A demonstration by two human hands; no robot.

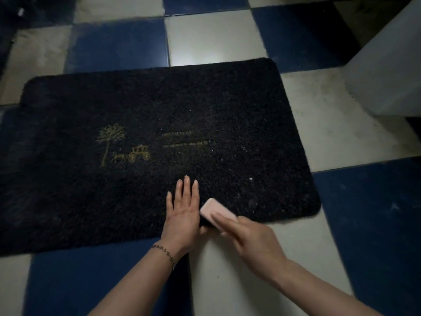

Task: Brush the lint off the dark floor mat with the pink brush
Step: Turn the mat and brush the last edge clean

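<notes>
Left hand (182, 213): lying flat, fingers straight, pressing the dark rectangular pile floor mat (159, 144) down.
Right hand (248, 236): gripping the pink oblong plastic brush (216, 209), just beside the left.
Brush axis: pointing away and leftward.
Lint: pale specks lying ahead and right of the brush, nearer the right hand.

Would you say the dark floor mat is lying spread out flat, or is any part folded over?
Spread flat: the dark floor mat shows its whole gold design and rounded far corners, with no fold visible.
</notes>
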